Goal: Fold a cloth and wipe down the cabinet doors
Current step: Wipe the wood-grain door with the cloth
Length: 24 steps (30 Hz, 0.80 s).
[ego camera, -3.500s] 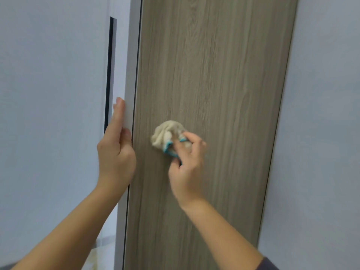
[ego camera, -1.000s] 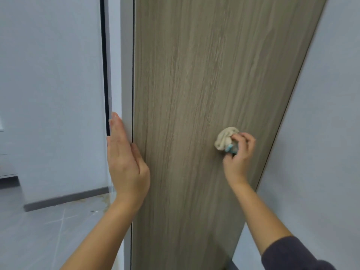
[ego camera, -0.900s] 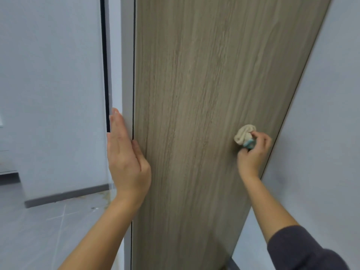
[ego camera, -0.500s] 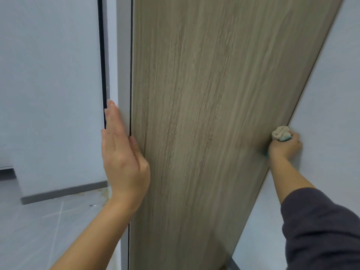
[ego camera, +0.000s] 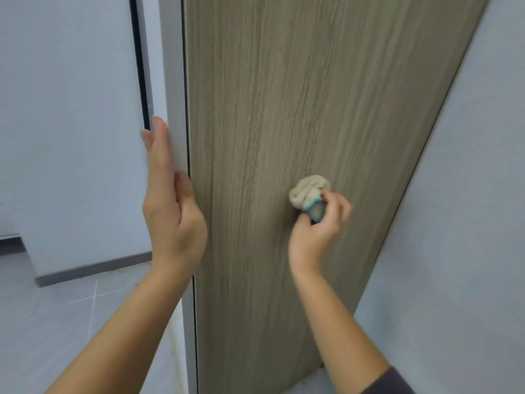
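Observation:
A tall wood-grain cabinet door (ego camera: pixel 284 109) stands open in front of me, its inner face toward the camera. My right hand (ego camera: pixel 315 231) presses a bunched cream cloth with a teal edge (ego camera: pixel 308 191) against that face, a little right of its middle. My left hand (ego camera: pixel 170 211) lies flat along the door's white left edge (ego camera: pixel 173 81), with the fingers pointing up and the thumb on the wood face.
A pale wall (ego camera: pixel 468 223) runs along the right, close to the door's hinge side. On the left are a white panel (ego camera: pixel 71 123) with a dark baseboard (ego camera: pixel 93 268) and a grey tiled floor (ego camera: pixel 56 322).
My right hand has swept the cloth back left, from the door's right edge by the wall to right of the middle. The left hand stays on the door's edge.

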Available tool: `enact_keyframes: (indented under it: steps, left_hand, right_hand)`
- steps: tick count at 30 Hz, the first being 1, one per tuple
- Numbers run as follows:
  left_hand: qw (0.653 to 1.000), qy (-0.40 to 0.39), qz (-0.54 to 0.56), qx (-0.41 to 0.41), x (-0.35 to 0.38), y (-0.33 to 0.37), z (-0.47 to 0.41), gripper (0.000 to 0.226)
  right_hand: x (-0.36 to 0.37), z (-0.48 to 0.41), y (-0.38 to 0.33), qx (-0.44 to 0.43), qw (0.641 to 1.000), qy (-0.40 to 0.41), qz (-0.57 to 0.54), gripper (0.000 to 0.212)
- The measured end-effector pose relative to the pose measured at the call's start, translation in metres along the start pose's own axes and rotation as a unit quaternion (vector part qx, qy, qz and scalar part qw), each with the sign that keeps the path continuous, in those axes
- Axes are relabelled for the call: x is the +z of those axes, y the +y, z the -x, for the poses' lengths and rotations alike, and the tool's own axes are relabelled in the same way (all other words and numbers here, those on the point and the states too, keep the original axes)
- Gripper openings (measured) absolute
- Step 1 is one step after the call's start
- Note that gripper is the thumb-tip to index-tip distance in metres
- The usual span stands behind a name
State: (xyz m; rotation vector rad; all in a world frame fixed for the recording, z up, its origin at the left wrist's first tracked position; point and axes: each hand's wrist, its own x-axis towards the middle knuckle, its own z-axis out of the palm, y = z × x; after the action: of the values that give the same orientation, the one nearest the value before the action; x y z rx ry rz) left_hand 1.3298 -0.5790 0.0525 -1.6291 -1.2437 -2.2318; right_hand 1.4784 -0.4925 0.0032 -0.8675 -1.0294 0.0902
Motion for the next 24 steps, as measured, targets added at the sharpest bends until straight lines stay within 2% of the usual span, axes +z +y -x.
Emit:
enact_keyframes:
  steps: [5, 9, 13, 17, 24]
  left_hand:
    - [0.997, 0.001, 0.072, -0.032, -0.007, -0.005, 0.004, 0.056]
    - [0.992, -0.019, 0.104, -0.067, -0.014, -0.011, 0.026, 0.058]
    - [0.996, -0.028, 0.053, -0.061, -0.014, -0.022, 0.055, 0.062]
    - [0.998, -0.011, -0.011, -0.056, -0.005, -0.022, 0.063, 0.064]
    - [0.993, 0.046, -0.103, -0.017, 0.008, -0.027, 0.065, 0.066]
  right_hand:
    - [0.013, 0.073, -0.052, -0.09, 0.988, -0.118, -0.033, 0.038]
    - [0.009, 0.108, -0.052, -0.191, 0.955, -0.227, -0.005, 0.028]
    - [0.0, 0.106, -0.024, -0.246, 0.943, -0.224, 0.008, 0.02]
    - [-0.017, 0.082, 0.009, -0.2, 0.956, -0.209, 0.043, 0.043]
    - [-0.05, 0.003, 0.078, -0.053, 0.992, -0.088, 0.079, 0.046]
